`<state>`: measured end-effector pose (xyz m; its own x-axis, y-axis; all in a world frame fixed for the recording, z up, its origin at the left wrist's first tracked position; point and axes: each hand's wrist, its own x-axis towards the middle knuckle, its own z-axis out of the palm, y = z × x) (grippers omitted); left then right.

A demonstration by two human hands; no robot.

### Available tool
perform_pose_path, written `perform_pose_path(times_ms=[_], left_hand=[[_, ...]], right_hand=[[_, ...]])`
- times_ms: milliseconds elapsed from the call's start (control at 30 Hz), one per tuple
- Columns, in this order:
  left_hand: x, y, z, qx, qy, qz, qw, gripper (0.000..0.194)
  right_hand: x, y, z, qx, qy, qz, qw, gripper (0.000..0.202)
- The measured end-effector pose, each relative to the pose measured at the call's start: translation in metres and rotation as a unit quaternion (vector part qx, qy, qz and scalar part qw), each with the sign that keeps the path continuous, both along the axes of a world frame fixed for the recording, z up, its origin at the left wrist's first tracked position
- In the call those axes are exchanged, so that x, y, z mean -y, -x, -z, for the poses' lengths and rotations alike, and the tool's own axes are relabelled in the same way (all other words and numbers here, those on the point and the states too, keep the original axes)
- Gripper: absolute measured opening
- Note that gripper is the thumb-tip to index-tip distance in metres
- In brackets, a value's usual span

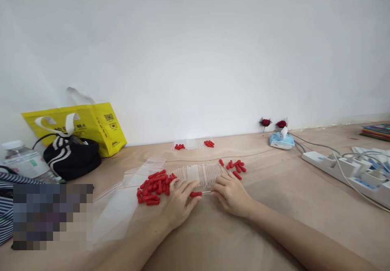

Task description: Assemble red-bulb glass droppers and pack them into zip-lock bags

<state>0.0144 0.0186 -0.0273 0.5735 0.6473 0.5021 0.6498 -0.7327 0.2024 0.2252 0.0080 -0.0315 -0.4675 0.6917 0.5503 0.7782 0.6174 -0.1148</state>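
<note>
Head view: 1 red rubber bulb (196, 194) lies sideways at the left hand (182, 202), its long axis running left to right, in line with the clear tube (206, 192) that points to the right hand (230, 192). Left fingers curl around the bulb; right fingertips pinch the tube's far end, just above the worktop (201, 238).

Can't see under the pixelated patch (45, 218) tbh, nor the rest of the striped cloth (5, 208) past left edge.
</note>
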Motion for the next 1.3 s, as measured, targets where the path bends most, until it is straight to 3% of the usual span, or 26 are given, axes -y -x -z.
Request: perform_pose_path(times_ms=[100, 200, 300, 667, 1300], left_hand=[[-0.005, 0.003, 0.003, 0.021, -0.016, -0.052, 0.998, 0.047], [-0.006, 0.002, 0.003, 0.015, -0.001, -0.048, 0.999, 0.042], [-0.006, 0.000, 0.002, 0.008, 0.009, -0.037, 0.999, 0.034], [-0.007, -0.001, 0.001, -0.013, 0.023, -0.025, 0.999, 0.012], [-0.006, 0.000, 0.003, -0.011, 0.022, -0.014, 1.000, 0.010]], right_hand=[[-0.017, -0.018, -0.009, -0.064, 0.062, 0.126, 0.988, 0.020], [-0.037, -0.036, -0.013, -0.113, 0.170, 0.277, 0.939, 0.028], [-0.048, -0.043, -0.010, -0.115, 0.209, 0.338, 0.910, 0.027], [-0.053, -0.024, -0.008, -0.065, 0.227, 0.381, 0.894, 0.023], [-0.045, -0.020, -0.007, -0.042, 0.177, 0.310, 0.933, 0.020]])
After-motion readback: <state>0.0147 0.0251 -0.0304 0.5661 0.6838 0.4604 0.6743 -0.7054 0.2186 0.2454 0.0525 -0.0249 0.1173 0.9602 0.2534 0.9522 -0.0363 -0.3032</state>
